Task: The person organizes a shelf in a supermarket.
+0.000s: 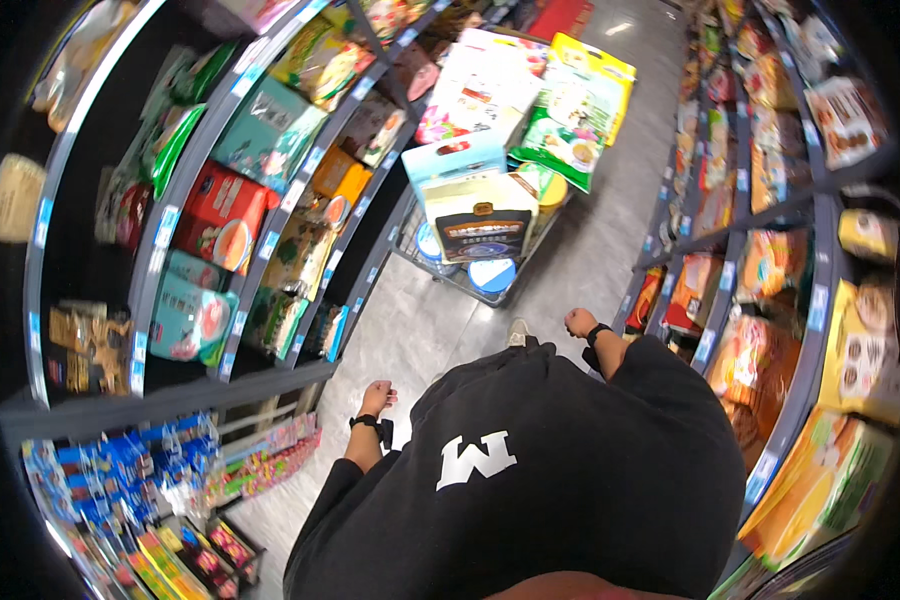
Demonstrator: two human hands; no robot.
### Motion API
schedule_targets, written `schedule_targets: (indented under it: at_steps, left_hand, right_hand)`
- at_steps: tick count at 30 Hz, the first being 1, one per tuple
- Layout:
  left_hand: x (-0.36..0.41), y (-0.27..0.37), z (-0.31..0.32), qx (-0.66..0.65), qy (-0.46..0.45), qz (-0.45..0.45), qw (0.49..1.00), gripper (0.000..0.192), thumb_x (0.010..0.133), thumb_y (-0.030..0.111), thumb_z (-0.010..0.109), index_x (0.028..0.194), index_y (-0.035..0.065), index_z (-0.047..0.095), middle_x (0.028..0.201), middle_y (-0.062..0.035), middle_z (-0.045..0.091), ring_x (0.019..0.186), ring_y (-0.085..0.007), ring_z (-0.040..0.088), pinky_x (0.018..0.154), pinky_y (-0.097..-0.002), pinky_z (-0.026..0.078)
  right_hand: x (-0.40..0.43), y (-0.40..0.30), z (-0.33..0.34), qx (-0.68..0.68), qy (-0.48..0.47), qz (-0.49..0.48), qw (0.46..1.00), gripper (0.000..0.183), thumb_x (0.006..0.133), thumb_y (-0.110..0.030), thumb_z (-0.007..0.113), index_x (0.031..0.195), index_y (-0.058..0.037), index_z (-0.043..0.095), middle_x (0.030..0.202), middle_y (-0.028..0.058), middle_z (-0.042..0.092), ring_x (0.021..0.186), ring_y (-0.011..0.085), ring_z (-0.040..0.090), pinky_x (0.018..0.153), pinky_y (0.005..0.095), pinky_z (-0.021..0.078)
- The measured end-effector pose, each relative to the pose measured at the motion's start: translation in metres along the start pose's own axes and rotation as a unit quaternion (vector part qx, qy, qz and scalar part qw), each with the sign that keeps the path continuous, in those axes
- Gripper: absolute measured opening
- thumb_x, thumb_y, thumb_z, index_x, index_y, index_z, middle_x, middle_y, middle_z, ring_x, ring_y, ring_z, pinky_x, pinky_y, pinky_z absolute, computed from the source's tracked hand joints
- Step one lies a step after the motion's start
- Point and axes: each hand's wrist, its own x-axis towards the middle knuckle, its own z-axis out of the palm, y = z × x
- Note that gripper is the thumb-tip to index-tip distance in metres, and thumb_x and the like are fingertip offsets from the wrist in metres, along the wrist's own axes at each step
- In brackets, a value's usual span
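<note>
My left hand [379, 398] hangs beside my body with loosely curled fingers and nothing visible in it. It is nearest the end of the left shelving. On the other side, my right hand [581, 322] is curled into a loose fist near the right shelves, apart from them. Both wrists wear black bands. Before me stands a loaded cart [451, 280], touched by neither hand. It holds a cream and black package [484, 217], a large white bag [476, 82], a green pouch [562, 139], a yellow bag [607, 82] and blue-lidded containers [492, 275].
Left shelving [217, 386] carries a red bag [225, 217], teal bags [191, 315] and other packaged food. Right shelving [810, 300] is stocked with orange packs [746, 360]. A rack of small blue packets [120, 472] stands at lower left. Grey floor [412, 330] runs between.
</note>
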Motion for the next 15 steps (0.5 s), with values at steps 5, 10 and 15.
schedule_targets:
  at_steps: [5,10,15]
  left_hand:
    - [-0.022,-0.009,-0.002,-0.071,0.039,0.023,0.996,0.03,0.091,0.031,0.051,0.105,0.0049,0.057,0.086,-0.0076,0.066,0.066,-0.0145,0.064,0.055,-0.0278,0.049]
    - [-0.047,-0.027,-0.012,-0.151,0.125,0.004,0.981,0.026,0.09,0.028,0.052,0.102,0.0053,0.057,0.085,-0.0066,0.066,0.066,-0.0147,0.064,0.055,-0.0273,0.049]
    - [-0.045,-0.059,-0.06,-0.185,0.24,0.071,0.95,0.023,0.089,0.025,0.053,0.096,0.0033,0.06,0.081,-0.0084,0.065,0.064,-0.0171,0.064,0.054,-0.0272,0.049]
  right_hand:
    - [0.034,-0.013,0.002,-0.076,-0.057,-0.034,0.995,0.037,0.087,-0.025,0.045,0.065,-0.0015,0.063,0.058,0.0114,0.063,0.047,0.0194,0.058,0.048,0.0346,0.0481]
    - [0.064,-0.058,0.029,-0.069,-0.129,-0.063,0.987,0.022,0.086,-0.019,0.05,0.073,-0.004,0.058,0.061,0.0083,0.059,0.05,0.0183,0.059,0.045,0.0313,0.0461]
    - [0.043,-0.178,0.044,-0.294,-0.237,-0.024,0.926,0.03,0.084,-0.024,0.059,0.081,0.006,0.06,0.066,0.0142,0.063,0.051,0.0212,0.058,0.051,0.0333,0.0467]
